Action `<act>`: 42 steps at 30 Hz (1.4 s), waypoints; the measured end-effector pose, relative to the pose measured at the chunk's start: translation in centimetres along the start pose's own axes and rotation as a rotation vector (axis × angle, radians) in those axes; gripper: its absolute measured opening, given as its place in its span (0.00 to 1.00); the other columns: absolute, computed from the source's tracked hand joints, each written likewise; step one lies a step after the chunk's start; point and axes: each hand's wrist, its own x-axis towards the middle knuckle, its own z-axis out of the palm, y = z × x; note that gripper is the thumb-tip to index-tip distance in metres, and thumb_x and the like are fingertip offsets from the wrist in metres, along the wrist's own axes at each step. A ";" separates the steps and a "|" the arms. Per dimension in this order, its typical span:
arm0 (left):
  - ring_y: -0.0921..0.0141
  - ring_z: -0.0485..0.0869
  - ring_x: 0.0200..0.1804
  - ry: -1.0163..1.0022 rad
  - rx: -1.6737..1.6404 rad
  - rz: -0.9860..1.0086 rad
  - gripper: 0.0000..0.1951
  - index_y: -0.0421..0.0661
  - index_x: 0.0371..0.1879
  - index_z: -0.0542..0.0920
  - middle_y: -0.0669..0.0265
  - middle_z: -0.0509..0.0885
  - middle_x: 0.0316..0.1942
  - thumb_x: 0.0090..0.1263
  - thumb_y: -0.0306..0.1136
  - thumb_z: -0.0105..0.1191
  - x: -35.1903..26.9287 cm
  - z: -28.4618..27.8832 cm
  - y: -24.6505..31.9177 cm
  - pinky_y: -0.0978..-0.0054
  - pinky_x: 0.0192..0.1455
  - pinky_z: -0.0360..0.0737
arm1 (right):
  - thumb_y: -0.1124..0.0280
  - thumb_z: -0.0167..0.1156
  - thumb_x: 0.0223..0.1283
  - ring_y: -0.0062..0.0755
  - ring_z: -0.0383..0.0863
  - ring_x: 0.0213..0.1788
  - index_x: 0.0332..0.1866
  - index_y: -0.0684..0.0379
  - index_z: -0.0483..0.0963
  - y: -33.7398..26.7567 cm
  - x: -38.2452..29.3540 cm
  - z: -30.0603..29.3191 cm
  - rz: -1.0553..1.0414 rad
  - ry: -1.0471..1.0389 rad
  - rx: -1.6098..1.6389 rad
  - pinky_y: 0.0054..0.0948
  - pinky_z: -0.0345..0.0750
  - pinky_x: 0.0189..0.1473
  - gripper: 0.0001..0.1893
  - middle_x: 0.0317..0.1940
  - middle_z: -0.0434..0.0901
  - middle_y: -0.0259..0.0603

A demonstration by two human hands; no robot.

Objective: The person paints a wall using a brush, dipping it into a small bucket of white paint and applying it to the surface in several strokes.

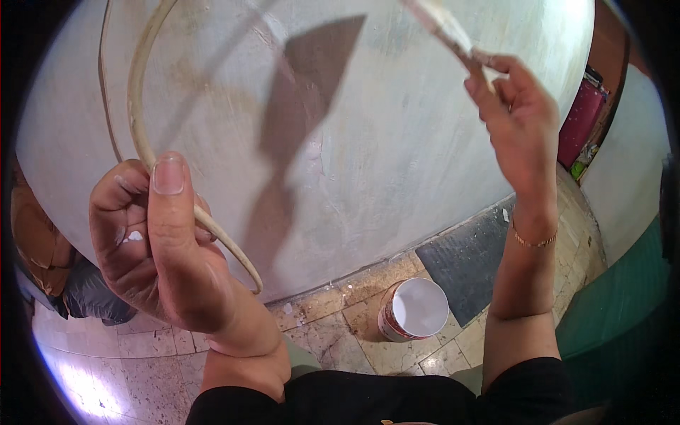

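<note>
My left hand [180, 239] grips a cream-coloured cable [139, 79] between thumb and curled fingers. The cable's upper part curves up out of view, and its lower end hangs past my wrist. A dab of white paste lies on my left palm. My right hand [523, 111], raised at the upper right, holds a flat tool [443, 32] that looks like a putty knife bearing white paste. Blur and the picture's edge hide part of it. Before me stands a pale, smeared wall [382, 143], on which a broad, blade-shaped shadow falls.
A tub with a white inside [422, 308] stands on the tiled floor [340, 340] by a dark mat [467, 265]. A thin cable [103, 79] runs down the wall's left. Brown and grey bags [98, 289] lie at lower left. Green material [616, 297] is at right.
</note>
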 end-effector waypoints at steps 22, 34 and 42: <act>0.83 0.61 0.14 -0.109 0.084 0.078 0.01 0.37 0.30 0.79 0.68 0.72 0.14 0.63 0.20 0.57 -0.8 0.9 -0.1 0.88 0.17 0.53 | 0.76 0.63 0.59 0.11 0.61 0.23 0.45 0.59 0.80 10.8 -8.9 0.2 0.423 -0.594 -0.140 0.21 0.61 0.23 0.09 0.19 0.68 0.20; 0.87 0.67 0.24 -0.743 0.278 -0.220 0.06 0.40 0.27 0.75 0.76 0.72 0.22 0.62 0.19 0.59 -2.7 2.4 0.0 0.88 0.26 0.61 | 0.71 0.56 0.62 0.54 0.81 0.31 0.46 0.55 0.77 14.9 -12.1 4.7 0.124 -0.074 -0.155 0.44 0.76 0.34 0.09 0.27 0.80 0.52; 0.87 0.65 0.21 -0.944 0.473 -0.260 0.08 0.38 0.23 0.75 0.75 0.72 0.16 0.61 0.22 0.61 -3.3 3.1 -2.0 0.87 0.21 0.60 | 0.70 0.55 0.61 0.56 0.82 0.36 0.47 0.54 0.78 14.4 -21.9 1.6 0.453 -0.661 -0.207 0.47 0.78 0.39 0.10 0.32 0.81 0.55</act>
